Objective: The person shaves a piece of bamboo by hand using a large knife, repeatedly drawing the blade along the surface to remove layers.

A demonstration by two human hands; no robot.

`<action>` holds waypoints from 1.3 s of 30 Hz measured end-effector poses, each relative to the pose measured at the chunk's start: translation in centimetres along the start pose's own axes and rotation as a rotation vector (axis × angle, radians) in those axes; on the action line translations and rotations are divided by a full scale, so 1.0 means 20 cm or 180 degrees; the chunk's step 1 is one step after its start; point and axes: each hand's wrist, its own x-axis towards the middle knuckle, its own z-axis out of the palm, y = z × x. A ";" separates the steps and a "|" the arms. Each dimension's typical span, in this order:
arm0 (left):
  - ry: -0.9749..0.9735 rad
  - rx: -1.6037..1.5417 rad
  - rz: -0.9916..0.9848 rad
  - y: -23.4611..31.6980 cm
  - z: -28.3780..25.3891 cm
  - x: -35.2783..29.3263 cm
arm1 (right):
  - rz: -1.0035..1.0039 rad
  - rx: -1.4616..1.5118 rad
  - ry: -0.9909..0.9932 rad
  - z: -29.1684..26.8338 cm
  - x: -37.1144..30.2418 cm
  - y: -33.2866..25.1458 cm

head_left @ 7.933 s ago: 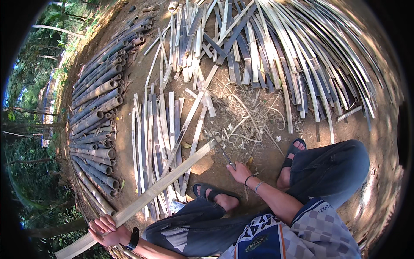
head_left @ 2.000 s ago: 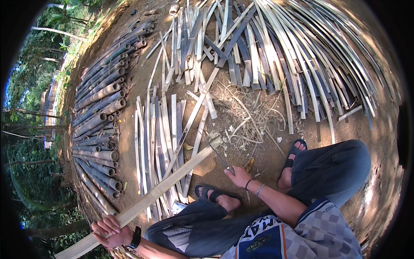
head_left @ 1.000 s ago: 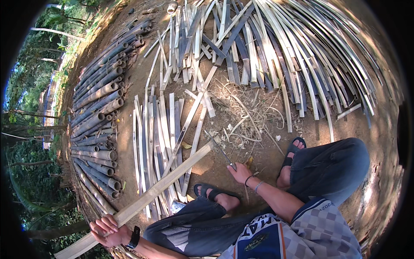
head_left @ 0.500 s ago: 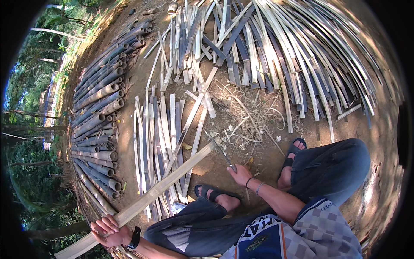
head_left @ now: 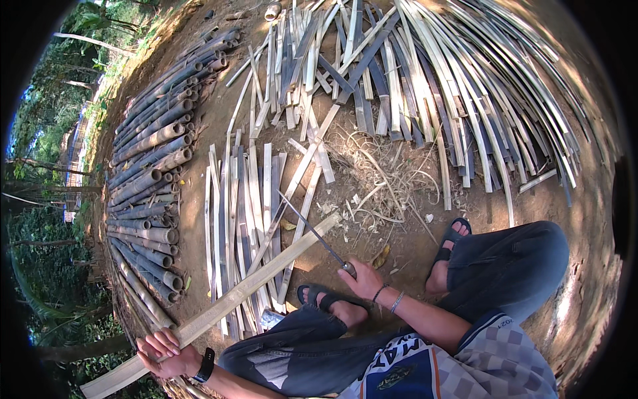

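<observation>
My left hand (head_left: 169,356) is closed round the near part of a long pale bamboo strip (head_left: 246,289), which slants up and right across my lap side. A knife (head_left: 312,231) with a long thin dark blade is gripped in my right hand (head_left: 364,278). Its blade crosses over the strip close to the strip's far end, tip pointing up and left. Whether the blade touches the strip I cannot tell. Pale shavings (head_left: 359,229) lie on the ground just past that end.
Several split bamboo strips (head_left: 232,219) lie left of centre. A large fan of strips (head_left: 492,100) spreads at the back right. Whole dark bamboo poles (head_left: 156,143) are stacked at the left. Curly fibre waste (head_left: 392,176) covers bare soil. My sandalled feet (head_left: 332,302) stand nearby.
The knife has swung so that its blade points further left and lies across the strip. My right hand has drawn slightly left and nearer to me. The left hand's grip stays the same.
</observation>
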 end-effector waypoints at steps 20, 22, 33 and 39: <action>-0.0025 0.0045 -0.0014 0.02 -0.02 0.00 | 0.0842 -0.0460 -0.0478 0.01 0.04 0.09; -0.0120 0.0014 -0.0014 0.01 -0.02 0.01 | 0.0539 -0.0397 -0.0662 0.00 0.03 0.02; 0.0012 0.0038 -0.0032 0.00 0.01 0.01 | 0.0713 -0.0330 -0.0418 0.05 0.07 0.22; 0.0016 0.0066 0.0033 0.01 0.01 0.00 | 0.0739 -0.0279 -0.0656 0.04 0.06 0.17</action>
